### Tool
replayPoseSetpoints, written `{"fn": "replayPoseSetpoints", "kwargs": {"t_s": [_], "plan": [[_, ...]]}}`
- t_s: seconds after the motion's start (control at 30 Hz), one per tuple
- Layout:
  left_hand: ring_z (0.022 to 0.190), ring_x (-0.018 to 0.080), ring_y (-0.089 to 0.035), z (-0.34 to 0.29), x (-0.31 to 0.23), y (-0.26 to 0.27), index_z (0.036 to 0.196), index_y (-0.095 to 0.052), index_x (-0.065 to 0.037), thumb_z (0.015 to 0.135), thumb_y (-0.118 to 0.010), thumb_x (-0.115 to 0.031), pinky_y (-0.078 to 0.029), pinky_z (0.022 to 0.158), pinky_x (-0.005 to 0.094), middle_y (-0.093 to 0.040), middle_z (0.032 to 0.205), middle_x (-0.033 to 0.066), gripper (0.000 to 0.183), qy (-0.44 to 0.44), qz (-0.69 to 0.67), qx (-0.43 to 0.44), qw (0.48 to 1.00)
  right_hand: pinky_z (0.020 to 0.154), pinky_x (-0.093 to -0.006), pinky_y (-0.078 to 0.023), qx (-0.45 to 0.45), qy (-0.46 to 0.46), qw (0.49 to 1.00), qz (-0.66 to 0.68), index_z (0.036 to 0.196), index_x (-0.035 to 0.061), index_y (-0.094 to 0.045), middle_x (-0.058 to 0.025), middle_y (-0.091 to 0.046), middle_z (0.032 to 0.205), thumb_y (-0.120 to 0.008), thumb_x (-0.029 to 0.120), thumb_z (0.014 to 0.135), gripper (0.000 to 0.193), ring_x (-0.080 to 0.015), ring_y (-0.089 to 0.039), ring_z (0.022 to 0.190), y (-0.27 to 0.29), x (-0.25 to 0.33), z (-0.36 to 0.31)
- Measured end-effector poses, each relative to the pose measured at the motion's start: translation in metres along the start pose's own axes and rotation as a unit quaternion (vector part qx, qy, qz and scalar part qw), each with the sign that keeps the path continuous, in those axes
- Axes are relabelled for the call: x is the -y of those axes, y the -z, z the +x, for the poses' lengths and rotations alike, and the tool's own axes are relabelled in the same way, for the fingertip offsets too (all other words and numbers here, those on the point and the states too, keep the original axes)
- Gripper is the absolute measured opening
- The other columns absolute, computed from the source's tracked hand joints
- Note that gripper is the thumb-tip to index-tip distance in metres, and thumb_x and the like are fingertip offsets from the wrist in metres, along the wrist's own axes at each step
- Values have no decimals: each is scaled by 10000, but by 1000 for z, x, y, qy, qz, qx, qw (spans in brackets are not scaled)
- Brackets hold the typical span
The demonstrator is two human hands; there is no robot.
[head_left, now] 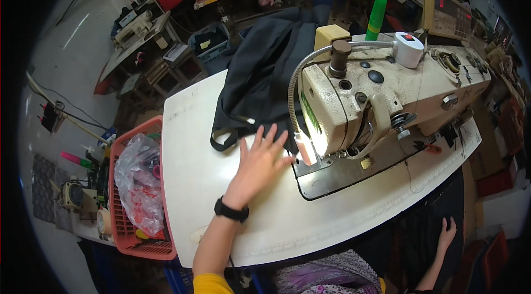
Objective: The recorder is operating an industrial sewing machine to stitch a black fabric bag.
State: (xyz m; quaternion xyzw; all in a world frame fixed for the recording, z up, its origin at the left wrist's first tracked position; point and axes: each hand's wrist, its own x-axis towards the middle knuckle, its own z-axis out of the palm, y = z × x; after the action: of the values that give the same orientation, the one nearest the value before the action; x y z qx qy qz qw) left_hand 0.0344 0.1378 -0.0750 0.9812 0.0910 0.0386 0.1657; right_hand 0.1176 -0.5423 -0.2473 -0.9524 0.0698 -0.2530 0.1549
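Note:
My left hand (260, 158), with a black band on its wrist, lies flat with fingers spread on the white sewing table (193, 128). Its fingertips touch the near edge of a black cloth garment (257, 67), which has a loop of strap or band at its near left corner. Just right of that hand is the cream sewing machine (359, 89), its lit gooseneck lamp (304, 147) shining beside the needle area. Low on the right, below the table edge, my right hand (447, 234) rests against dark cloth (426, 227), fingers apart and gripping nothing visible.
A red plastic basket (166, 194) holding clear plastic bags stands against the table's left side. Small orange-handled snips (428, 147) lie right of the needle plate. A green thread cone (376, 15) and a control panel (447, 15) rise behind the machine. Other sewing stations stand farther back.

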Motion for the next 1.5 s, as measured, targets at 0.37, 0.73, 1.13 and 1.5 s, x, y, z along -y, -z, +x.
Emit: {"fn": "replayPoseSetpoints", "kwargs": {"t_s": [0.37, 0.73, 1.13, 1.5], "plan": [[1463, 405, -310, 47, 22, -35, 1447, -461, -10, 927, -653, -250, -215, 1165, 647, -377, 1541, 251, 604, 8, 131, -206, 970, 790, -426, -447, 45, 24, 997, 54, 845, -9, -503, -135, -522, 856, -690, 31, 838, 191, -334, -536, 833, 5, -13, 12], [1004, 370, -654, -59, -162, -25, 1053, -706, 0, 916, -697, -141, -518, 889, 427, -694, 1112, 163, 197, -157, -252, 82, 952, 751, -273, -466, -204, -60, 969, 123, 999, 5, -501, -93, -541, 845, -554, 59, 1026, 80, -150, -557, 773, 161, 125, 17], [1057, 418, -660, -101, -296, -201, 1185, -626, 83, 910, -628, -104, -500, 969, 454, -680, 1115, 275, 333, -214, -486, 29, 847, 861, -208, -395, -275, 16, 900, 338, 1055, 17, -477, -36, -460, 1010, -538, 38, 1036, 67, -84, -484, 911, 214, 183, 3], [1099, 337, -674, -103, -318, -161, 1490, -386, 25, 864, -792, -330, -539, 909, 357, -607, 1280, 273, 826, -155, -428, 110, 884, 712, -173, -388, -284, -15, 877, 387, 1020, 29, -494, 18, -483, 890, -583, 31, 1022, 89, -23, -476, 777, 181, 228, 42]]}}
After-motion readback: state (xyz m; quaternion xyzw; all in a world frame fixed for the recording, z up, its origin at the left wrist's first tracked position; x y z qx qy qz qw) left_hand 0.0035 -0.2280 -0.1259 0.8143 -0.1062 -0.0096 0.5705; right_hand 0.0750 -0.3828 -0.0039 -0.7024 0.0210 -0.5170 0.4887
